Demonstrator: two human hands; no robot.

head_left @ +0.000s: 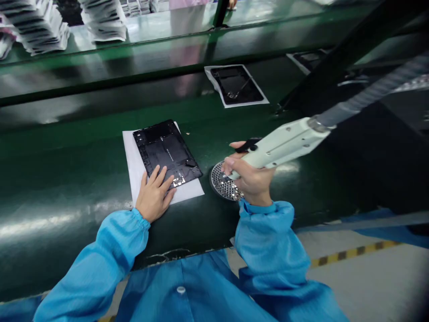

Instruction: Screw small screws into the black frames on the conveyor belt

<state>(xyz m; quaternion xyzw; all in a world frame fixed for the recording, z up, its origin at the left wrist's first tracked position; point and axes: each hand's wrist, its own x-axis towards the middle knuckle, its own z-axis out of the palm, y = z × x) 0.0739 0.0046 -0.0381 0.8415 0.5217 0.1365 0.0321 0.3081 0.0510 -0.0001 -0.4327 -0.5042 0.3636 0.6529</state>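
While my left grip (154,197) lies open, fingers spread, its fingertips rest on the near edge of a black panel (156,150). That panel sits on the green desk (67,179) in front of me, aslant on a white sheet (129,156) that shows along its left and near sides. My right grip (253,176) is closed around the lower part of a pale handheld tool (291,141), near a black lever (248,145) on it. The tool's round perforated head (219,183) is just beside the panel's near right corner, apart from it; whether the head touches the desk I cannot tell. A grey ribbed hose (372,96) runs from the tool's upper end towards the upper right. Farther off lies a second black panel (234,80) on white backing, and stacks of white-edged sheets (103,20) stand at the upper left.
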